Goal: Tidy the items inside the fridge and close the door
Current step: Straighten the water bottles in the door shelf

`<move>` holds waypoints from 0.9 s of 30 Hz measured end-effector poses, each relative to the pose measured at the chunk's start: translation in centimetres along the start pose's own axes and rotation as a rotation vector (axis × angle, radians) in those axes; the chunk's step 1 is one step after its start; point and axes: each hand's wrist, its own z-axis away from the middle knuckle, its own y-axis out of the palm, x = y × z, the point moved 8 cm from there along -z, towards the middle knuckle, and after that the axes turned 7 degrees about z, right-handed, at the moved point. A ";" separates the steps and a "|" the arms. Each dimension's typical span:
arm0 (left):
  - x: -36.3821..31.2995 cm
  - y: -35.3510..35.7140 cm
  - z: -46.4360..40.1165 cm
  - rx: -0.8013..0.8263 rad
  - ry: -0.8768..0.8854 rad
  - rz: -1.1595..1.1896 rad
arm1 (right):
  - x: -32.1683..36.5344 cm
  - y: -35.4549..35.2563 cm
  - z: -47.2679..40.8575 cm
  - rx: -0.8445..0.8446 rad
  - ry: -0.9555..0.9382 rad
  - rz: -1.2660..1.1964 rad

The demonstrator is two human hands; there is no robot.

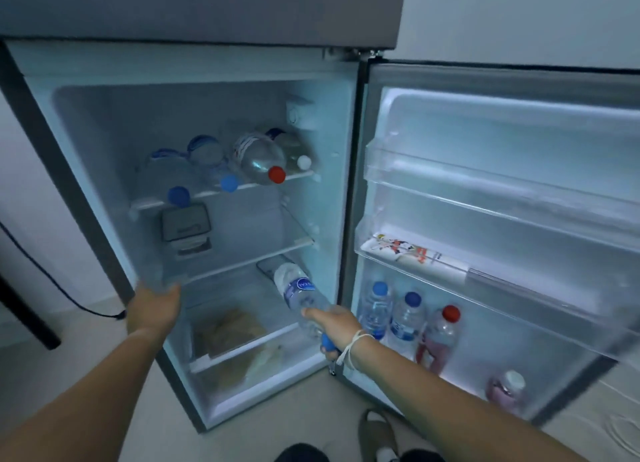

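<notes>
Your right hand point(334, 321) is wrapped around a water bottle point(300, 293), fingers curled tight on its near part, close to the blue cap that pokes out below your palm. The bottle lies tilted, its base pointing far and left into the fridge point(86, 122), over the right end of the lower shelf point(242, 266). A white string is tied around that wrist.

Your left hand point(154, 309) is at the left near corner of the same shelf. Its fingers reach forward and blur against the shelf edge, so you cannot tell whether they grip it or only touch it.

On the top shelf point(221, 191) four bottles lie on their sides, caps toward you: two blue at the left, one red, one white at the right. The drawer at the bottom holds pale wrapped food point(228, 326).

The door point(502, 170) stands wide open at the right. Its bottom rack holds two blue-capped bottles and a red-capped one upright, with a small pink bottle point(506, 389) nearer you.
</notes>
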 end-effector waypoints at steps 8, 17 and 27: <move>-9.1 10.8 11.7 0.378 0.358 -0.151 | -5.9 -7.8 10.6 -0.060 -0.003 0.142; -14.9 22.1 27.0 0.687 1.009 -0.590 | -13.2 -17.6 16.5 -0.257 0.115 0.160; -16.5 24.2 27.2 0.479 1.204 -0.795 | -17.5 -22.5 15.6 -0.423 0.197 0.120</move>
